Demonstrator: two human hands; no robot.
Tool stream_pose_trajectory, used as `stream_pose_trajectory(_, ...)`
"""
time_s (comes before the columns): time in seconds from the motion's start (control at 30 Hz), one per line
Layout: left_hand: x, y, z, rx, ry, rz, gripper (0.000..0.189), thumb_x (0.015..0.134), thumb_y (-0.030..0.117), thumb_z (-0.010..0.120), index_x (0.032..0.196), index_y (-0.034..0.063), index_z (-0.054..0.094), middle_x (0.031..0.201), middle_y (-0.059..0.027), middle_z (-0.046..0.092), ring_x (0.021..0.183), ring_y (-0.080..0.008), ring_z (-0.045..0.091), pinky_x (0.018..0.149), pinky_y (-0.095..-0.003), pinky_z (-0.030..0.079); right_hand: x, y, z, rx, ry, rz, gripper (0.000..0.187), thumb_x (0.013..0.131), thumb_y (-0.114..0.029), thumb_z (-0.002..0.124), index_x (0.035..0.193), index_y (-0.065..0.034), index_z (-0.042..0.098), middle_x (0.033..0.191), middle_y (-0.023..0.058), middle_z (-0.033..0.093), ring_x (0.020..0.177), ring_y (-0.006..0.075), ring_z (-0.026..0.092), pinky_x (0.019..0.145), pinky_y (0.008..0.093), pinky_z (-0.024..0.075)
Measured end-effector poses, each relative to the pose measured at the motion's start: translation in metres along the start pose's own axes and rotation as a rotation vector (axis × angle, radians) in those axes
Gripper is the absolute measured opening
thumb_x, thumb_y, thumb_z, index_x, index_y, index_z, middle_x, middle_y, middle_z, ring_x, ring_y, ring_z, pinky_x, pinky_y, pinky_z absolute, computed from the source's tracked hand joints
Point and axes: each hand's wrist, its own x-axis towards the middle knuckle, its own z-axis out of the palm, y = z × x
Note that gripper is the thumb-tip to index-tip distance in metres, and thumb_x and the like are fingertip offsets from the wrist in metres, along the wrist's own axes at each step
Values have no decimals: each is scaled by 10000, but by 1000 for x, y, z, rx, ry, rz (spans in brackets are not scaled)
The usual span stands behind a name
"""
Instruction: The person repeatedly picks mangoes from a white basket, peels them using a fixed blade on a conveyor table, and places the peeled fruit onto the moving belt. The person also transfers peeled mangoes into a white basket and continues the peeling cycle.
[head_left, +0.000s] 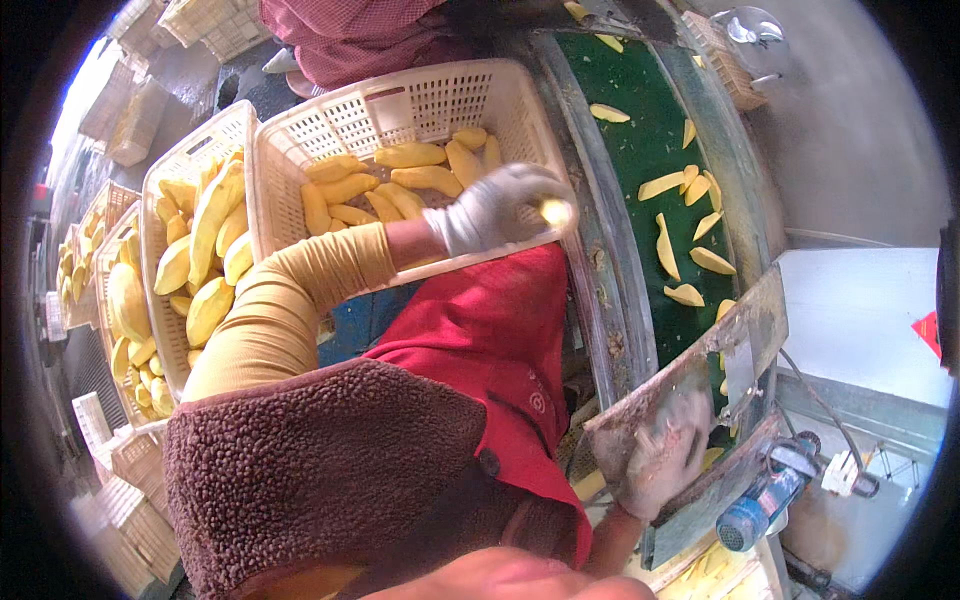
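My left hand (502, 210), in a pale grey glove, is above the near right corner of a cream plastic crate (390, 112). It is blurred and shut on a yellow piece (555, 213), whose bright end pokes out of the fist. Several peeled yellow roots (424, 178), resembling sweet potatoes, lie in the crate. At lower right, my gloved right hand (667, 454) is beside a stained metal plate (697, 352) that slants across the conveyor. Its fingers look apart, and nothing shows in them. Blur hides whether they touch the plate. Cut yellow wedges (667, 247) lie scattered on the green belt (626, 165).
More crates of peeled roots (202, 240) stand at left. A metal rail (600, 247) edges the belt. A blue motor (757, 510) with a cable is at lower right, above a bin of yellow scraps (712, 574). Another person in checked clothing (352, 37) is beyond the crate.
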Motion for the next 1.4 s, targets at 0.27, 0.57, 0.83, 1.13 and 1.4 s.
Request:
stream_pose_trajectory(0.27, 38, 175, 66, -672, -102, 306, 583, 896, 103, 852, 1442, 20, 664, 1345, -206, 712, 1267, -431, 690, 1098, -475, 571, 35, -56, 35, 535, -23, 322, 683, 1135, -340, 519, 1682, 57, 423, 1572, 219, 577, 1409, 320, 609, 1186, 458, 520)
stream_pose_trajectory(0.57, -124, -177, 39, 649, -878, -685, 596, 1052, 406, 654, 1520, 37, 630, 1398, -251, 730, 1318, -448, 687, 1142, -502, 541, 4, 70, -12, -753, -90, -126, 269, 966, -97, 713, 1169, 43, 604, 1463, 363, 618, 1397, 615, 566, 1155, 686, 482)
stream_pose_trajectory(0.83, -195, -246, 82, 622, -1168, -795, 577, 1054, 428, 640, 1512, 78, 646, 1461, -250, 688, 1348, -429, 664, 1196, -488, 500, 147, 155, 13, -684, 153, 56, 446, 1070, -361, 568, 1293, -12, 735, 1309, 244, 744, 1244, 450, 679, 1152, 591, 465)
stream_pose_trajectory(1.13, -159, -227, 10, -31, -442, -862, 552, 1036, 318, 793, 1486, 43, 631, 1421, -171, 689, 1302, -298, 667, 1130, -404, 538, 42, 101, -28, -595, 234, 28, 438, 945, -231, 760, 1299, 26, 732, 1358, 310, 711, 1247, 518, 683, 1072, 572, 558)
stream_pose_trajectory(1.4, 29, 81, 27, -984, -219, -505, 829, 952, 397, 847, 1576, -29, 506, 1398, -145, 673, 1294, -276, 658, 1157, -426, 528, 21, -14, 58, 1160, -35, 410, 695, 1001, -20, 793, 1646, -2, 537, 1481, 160, 690, 1317, 267, 690, 1119, 406, 577)
